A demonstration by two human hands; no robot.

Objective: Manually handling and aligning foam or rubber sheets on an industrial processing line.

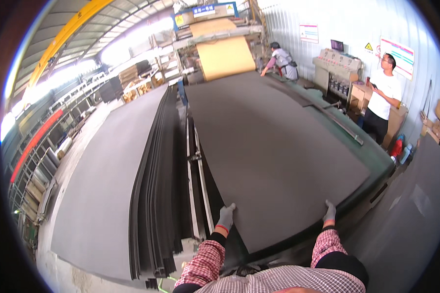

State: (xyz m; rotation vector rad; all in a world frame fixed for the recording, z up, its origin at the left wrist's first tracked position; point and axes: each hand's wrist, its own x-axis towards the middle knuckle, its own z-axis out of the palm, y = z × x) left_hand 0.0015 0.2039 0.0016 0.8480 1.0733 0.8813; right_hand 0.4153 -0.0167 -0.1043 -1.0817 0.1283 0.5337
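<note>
A large dark grey sheet lies on a long green-topped table and reaches back to the machine. My left hand, in a grey glove, is closed on the sheet's left edge near the front corner. My right hand, gloved too, holds the near edge toward the right, its fingers partly hidden. Left of the table stands a tall stack of similar grey sheets, with its layered edges facing me.
A machine with a yellow sheet hanging from it stands at the far end. A crouching person is beside it. Another person stands at right near a control cabinet. A metal bar lies along the table's right side.
</note>
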